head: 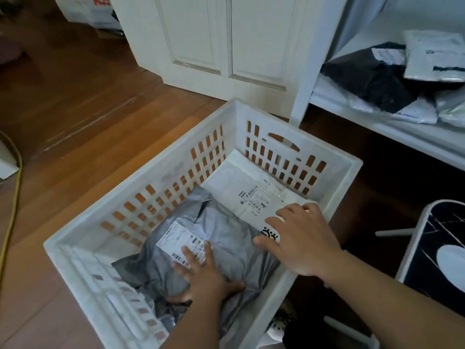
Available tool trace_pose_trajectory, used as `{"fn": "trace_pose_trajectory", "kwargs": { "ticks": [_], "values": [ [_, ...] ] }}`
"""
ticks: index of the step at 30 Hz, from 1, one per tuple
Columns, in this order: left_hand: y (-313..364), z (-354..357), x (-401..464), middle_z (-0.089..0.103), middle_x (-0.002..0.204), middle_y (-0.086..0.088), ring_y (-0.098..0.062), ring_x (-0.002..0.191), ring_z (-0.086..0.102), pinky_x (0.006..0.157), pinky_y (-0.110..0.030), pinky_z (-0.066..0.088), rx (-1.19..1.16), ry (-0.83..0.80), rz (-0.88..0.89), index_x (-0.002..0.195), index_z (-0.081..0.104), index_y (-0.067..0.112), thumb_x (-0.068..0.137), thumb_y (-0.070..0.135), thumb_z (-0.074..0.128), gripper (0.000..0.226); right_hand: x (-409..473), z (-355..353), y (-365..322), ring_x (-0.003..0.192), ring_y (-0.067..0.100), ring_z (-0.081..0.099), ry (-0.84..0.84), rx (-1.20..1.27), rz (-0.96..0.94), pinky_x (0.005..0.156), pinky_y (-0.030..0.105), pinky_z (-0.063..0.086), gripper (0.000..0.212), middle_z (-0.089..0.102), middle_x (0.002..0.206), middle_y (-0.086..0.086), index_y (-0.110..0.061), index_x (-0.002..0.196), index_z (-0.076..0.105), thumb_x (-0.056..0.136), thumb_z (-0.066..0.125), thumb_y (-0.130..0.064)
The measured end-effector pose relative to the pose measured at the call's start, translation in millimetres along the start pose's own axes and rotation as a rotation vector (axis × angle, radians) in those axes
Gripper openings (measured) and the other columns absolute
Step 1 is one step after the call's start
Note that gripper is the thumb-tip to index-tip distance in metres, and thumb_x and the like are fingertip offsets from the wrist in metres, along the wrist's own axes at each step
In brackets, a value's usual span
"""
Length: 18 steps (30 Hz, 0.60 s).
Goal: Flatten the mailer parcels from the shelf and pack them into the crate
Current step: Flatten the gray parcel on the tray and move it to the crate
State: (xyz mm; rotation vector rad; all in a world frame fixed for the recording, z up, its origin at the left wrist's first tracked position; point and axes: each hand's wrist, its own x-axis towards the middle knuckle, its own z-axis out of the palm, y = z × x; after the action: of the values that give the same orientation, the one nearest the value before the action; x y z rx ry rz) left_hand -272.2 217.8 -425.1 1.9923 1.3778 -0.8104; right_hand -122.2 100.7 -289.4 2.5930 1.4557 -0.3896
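A white slotted crate (pixel 176 170) stands on the wooden floor. Inside it lies a grey mailer parcel (pixel 226 238) with a white shipping label, overlapping a white mailer parcel (pixel 241 180) at the crate's far end. My left hand (pixel 203 275) lies flat, fingers spread, on the grey parcel and its label. My right hand (pixel 302 238) rests palm down with fingers apart over the white parcel's near edge, by the crate's right wall. On the white shelf (pixel 377 122) at the right lie a black mailer (pixel 372 76) and several white and grey mailers (pixel 432 56).
White cabinet doors (pixel 226 41) stand behind the crate. A yellow cable (pixel 12 197) runs along the floor at the left. A white-rimmed dark stool (pixel 437 248) sits at the right, close to my right forearm. Bags lie at the top left.
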Motion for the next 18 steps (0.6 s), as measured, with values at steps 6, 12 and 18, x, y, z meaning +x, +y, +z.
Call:
{"fn": "trace_pose_trajectory", "kwargs": {
  "ticks": [6, 12, 18],
  "values": [
    [-15.4, 14.5, 28.7, -0.057, 0.136, -0.005, -0.046, 0.123, -0.048, 0.103, -0.078, 0.006, -0.048, -0.075, 0.058, 0.14, -0.032, 0.044, 0.052, 0.07, 0.078, 0.143, 0.8, 1.2, 0.5, 0.131, 0.018, 0.038, 0.036, 0.001, -0.001, 0.109, 0.045, 0.022, 0.114, 0.052, 0.137, -0.005, -0.032, 0.135, 0.049, 0.065, -0.029, -0.076],
    [10.4, -9.5, 12.7, -0.042, 0.148, -0.013, -0.049, 0.135, -0.031, 0.11, -0.071, 0.007, 0.064, -0.039, 0.02, 0.144, -0.027, 0.04, 0.056, 0.065, 0.079, 0.14, -3.8, -6.8, -1.0, 0.139, 0.018, 0.03, -0.018, 0.004, -0.004, 0.113, 0.044, 0.018, 0.101, 0.045, 0.145, -0.005, -0.033, 0.14, 0.043, 0.072, -0.014, -0.08],
    [63.4, -64.7, -9.7, -0.014, 0.159, -0.015, -0.044, 0.145, -0.009, 0.108, -0.072, 0.013, 0.105, 0.101, 0.194, 0.152, -0.001, 0.028, 0.062, 0.056, 0.081, 0.125, -14.2, -16.0, 9.3, 0.147, 0.02, 0.008, -0.123, 0.091, 0.019, 0.118, 0.045, 0.005, 0.066, 0.026, 0.156, -0.001, -0.026, 0.148, 0.032, 0.095, 0.019, -0.064]
  ]
}}
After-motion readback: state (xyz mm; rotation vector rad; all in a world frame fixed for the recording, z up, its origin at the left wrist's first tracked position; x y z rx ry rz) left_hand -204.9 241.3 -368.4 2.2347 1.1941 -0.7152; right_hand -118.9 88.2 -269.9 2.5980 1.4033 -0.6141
